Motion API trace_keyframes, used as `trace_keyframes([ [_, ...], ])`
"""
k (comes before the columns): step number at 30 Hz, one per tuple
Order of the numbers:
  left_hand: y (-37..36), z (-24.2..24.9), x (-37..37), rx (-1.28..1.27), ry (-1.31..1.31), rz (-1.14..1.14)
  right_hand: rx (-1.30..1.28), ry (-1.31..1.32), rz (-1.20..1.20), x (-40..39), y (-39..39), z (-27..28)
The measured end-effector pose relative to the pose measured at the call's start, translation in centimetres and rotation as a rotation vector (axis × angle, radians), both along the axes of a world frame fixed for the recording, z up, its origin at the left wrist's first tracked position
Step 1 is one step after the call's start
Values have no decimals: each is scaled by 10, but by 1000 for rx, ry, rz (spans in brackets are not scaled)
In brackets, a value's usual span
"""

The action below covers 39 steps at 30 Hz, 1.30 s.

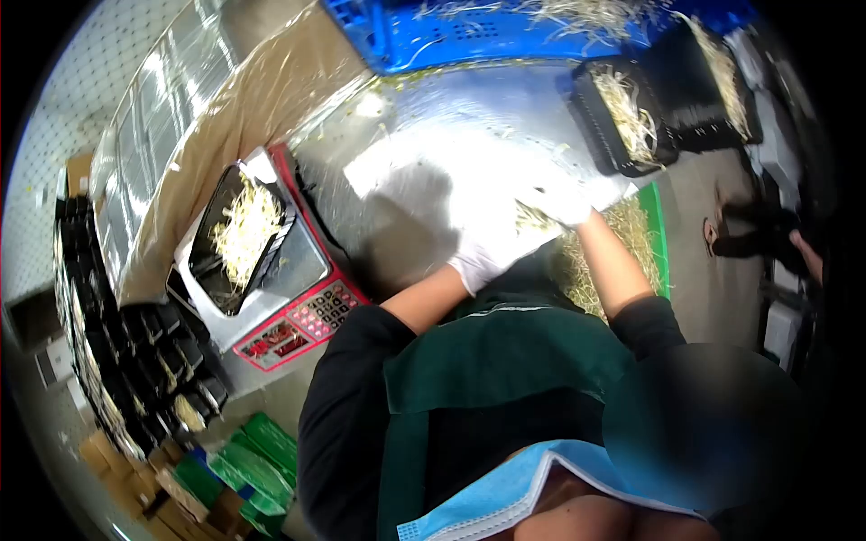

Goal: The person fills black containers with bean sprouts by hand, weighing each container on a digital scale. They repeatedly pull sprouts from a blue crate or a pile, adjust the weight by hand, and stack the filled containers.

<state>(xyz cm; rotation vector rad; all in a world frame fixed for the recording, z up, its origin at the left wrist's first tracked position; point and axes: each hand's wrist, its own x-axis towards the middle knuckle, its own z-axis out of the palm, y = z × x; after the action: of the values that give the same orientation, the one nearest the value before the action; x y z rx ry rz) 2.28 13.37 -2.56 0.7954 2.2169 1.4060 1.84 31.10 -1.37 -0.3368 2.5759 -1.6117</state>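
Observation:
My left hand (480,264), in a white glove, reaches over the near edge of the metal table (397,117); glare washes out its fingers. To its right, my white-gloved right hand (564,200) is closed at a small bunch of bean sprouts (534,217), which shows between the two hands. On the left, a red and white weighing scale (311,311) bears a black tray (207,260) holding a heap of bean sprouts (248,225). Below my right forearm, a green container (661,234) holds more sprouts (631,239).
A blue crate (397,45) with sprouts stands at the far edge. Black trays of sprouts (600,122) sit at the right corner. Stacked black trays (149,352) stand left, above cardboard boxes (113,455) and green packages (257,464). A person's legs (753,230) show at right.

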Motion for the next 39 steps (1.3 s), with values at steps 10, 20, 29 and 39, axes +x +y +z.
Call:
trace_keyframes([
  [10,60,24,43,-138,517,-753,975,-1285,-460,291,176,49],
  [20,-38,43,-50,-449,490,205,292,-637,-145,-14,49,193],
  [29,-57,15,-56,-473,721,424,827,1005,-278,-218,41,253],
  [39,-52,20,-51,-517,561,431,1212,529,-246,-408,42,206],
])
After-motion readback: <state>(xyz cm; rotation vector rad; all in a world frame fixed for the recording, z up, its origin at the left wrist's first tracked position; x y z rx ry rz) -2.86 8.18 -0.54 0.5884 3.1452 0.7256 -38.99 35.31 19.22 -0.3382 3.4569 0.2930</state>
